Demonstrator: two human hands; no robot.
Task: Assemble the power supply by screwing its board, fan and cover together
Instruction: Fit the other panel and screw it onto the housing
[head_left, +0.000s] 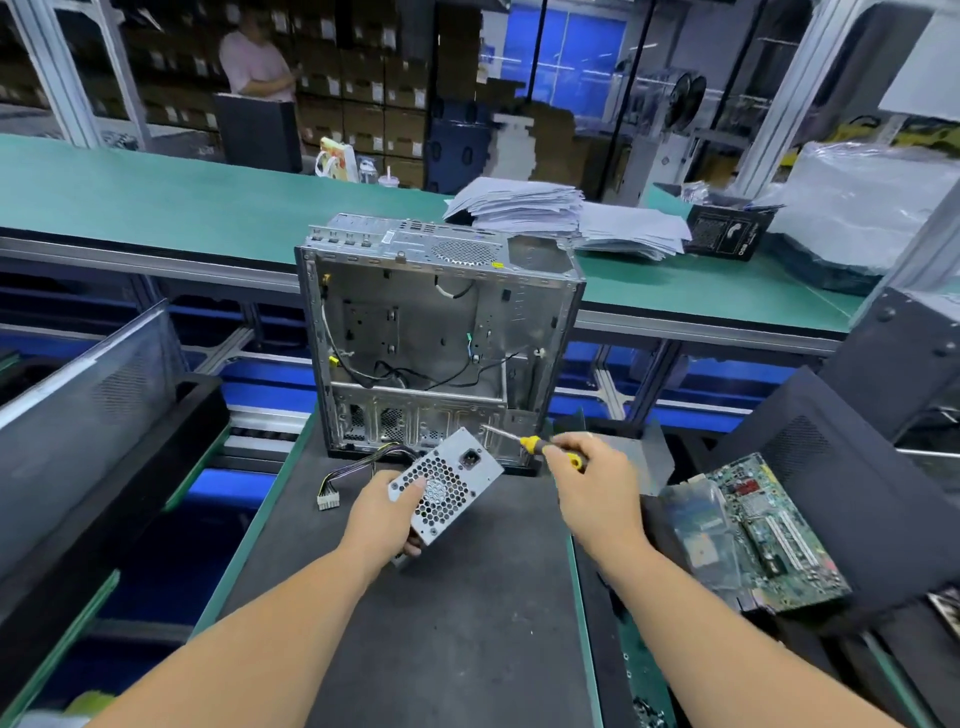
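My left hand (382, 512) grips a silver power supply (448, 484) by its lower left corner, thumb on the perforated fan grille, holding it tilted above the dark mat. Its cable bundle with a white connector (328, 500) trails to the left. My right hand (592, 475) holds a screwdriver with a yellow and black handle (535, 446). The metal shaft points left, and its tip lies at the upper right corner of the power supply.
An open, empty computer case (436, 338) stands upright just behind the power supply. A green motherboard (769, 525) lies in a black bin on the right. Paper stacks (545, 213) sit on the green bench behind. A metal side panel (88, 395) leans at the left.
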